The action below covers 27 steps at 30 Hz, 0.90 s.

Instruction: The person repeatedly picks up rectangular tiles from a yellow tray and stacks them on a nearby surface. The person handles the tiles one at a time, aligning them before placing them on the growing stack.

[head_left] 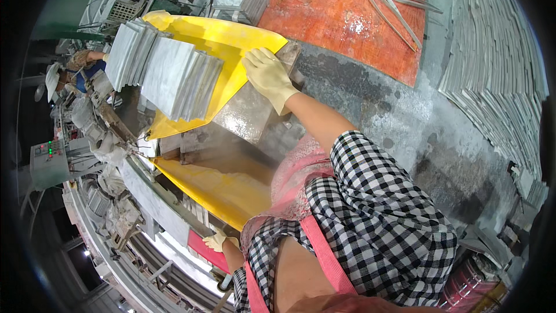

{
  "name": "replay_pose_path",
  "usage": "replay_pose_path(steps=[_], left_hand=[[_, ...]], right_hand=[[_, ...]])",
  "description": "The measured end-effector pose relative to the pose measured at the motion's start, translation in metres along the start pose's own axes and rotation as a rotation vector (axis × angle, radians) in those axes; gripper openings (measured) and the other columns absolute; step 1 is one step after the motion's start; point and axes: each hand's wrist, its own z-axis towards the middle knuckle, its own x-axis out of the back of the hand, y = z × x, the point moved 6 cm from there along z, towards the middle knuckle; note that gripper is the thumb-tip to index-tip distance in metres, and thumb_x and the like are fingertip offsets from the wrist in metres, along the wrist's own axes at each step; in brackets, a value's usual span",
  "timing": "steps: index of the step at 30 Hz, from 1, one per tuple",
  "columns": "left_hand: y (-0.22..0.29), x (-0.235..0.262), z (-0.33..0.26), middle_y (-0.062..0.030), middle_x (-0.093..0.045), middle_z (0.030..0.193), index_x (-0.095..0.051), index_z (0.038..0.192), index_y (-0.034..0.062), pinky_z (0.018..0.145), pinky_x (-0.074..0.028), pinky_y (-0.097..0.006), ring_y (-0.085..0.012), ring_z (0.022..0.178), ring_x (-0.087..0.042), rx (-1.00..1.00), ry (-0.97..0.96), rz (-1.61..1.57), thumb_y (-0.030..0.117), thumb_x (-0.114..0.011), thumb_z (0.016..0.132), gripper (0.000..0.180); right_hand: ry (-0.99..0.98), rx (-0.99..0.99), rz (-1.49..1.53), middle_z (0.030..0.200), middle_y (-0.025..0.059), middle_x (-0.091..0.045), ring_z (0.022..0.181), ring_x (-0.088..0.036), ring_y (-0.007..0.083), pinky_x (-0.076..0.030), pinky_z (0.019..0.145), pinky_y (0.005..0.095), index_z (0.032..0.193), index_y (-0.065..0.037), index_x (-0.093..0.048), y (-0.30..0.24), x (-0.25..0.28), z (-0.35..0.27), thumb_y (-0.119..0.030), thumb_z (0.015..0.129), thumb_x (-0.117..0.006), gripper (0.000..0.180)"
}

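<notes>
My right hand (267, 75), in a pale cream rubber glove, reaches far forward and rests at the edge of a yellow sheet (246, 36). Its fingers lie over the sheet close together, with no object visible in them. On that sheet lean two groups of grey-white stone slabs, a nearer stack (179, 75) and a farther stack (130, 52). Low on the left, my left hand (216, 241), gloved likewise, is beside a red panel (205, 252), its fingers apart and holding nothing I can see. A second yellow sheet (223, 191) slopes between my hands.
Murky water (231, 153) lies between the yellow sheets. Machinery with a control box (49, 162) lines the left, where another person (81, 72) works. An orange board (341, 20) with thin strips lies on wet floor (353, 81). Many upright slabs (492, 69) fill the right.
</notes>
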Motion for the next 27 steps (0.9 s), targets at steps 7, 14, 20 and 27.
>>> replay_pose_path(steps=[7, 14, 20, 27], left_hand=[[-0.001, -0.013, 0.011, -0.0255, -0.048, 0.14, -0.026, 0.153, -0.0086, 0.103, -0.047, -0.047, -0.0374, 0.131, -0.051, -0.034, 0.011, 0.083, 0.075, -0.058, 0.083, 0.113], [0.002, -0.009, 0.014, -0.0268, -0.048, 0.141, -0.022, 0.153, -0.0118, 0.105, -0.047, -0.045, -0.0388, 0.13, -0.052, -0.051, -0.026, 0.054, 0.074, -0.06, 0.082, 0.118], [0.0, -0.017, 0.018, -0.027, -0.047, 0.141, -0.021, 0.153, -0.0127, 0.106, -0.046, -0.045, -0.0387, 0.13, -0.052, -0.059, -0.019, 0.062, 0.073, -0.06, 0.083, 0.117], [-0.001, -0.016, 0.025, -0.0272, -0.047, 0.142, -0.019, 0.152, -0.0138, 0.107, -0.045, -0.045, -0.0387, 0.131, -0.051, -0.039, -0.045, -0.013, 0.071, -0.059, 0.084, 0.117]], right_hand=[[-0.044, -0.027, -0.042, 0.121, 0.0116, -0.065, 0.123, -0.056, 0.0279, -0.039, 0.112, 0.0433, 0.112, -0.002, -0.065, 0.001, -0.008, -0.001, -0.017, 0.087, -0.061, 0.03], [-0.055, -0.038, -0.009, 0.121, 0.011, -0.063, 0.123, -0.055, 0.0271, -0.039, 0.111, 0.0437, 0.114, -0.002, -0.063, 0.001, -0.006, -0.001, -0.018, 0.087, -0.063, 0.032], [-0.058, -0.057, 0.0, 0.116, 0.0117, -0.068, 0.121, -0.058, 0.0264, -0.038, 0.112, 0.0417, 0.106, -0.001, -0.068, -0.001, 0.0, 0.007, -0.019, 0.086, -0.061, 0.027], [-0.028, -0.03, -0.048, 0.12, 0.0129, -0.064, 0.121, -0.056, 0.0278, -0.039, 0.111, 0.0433, 0.113, -0.001, -0.064, -0.004, 0.001, 0.002, -0.018, 0.088, -0.061, 0.031]])
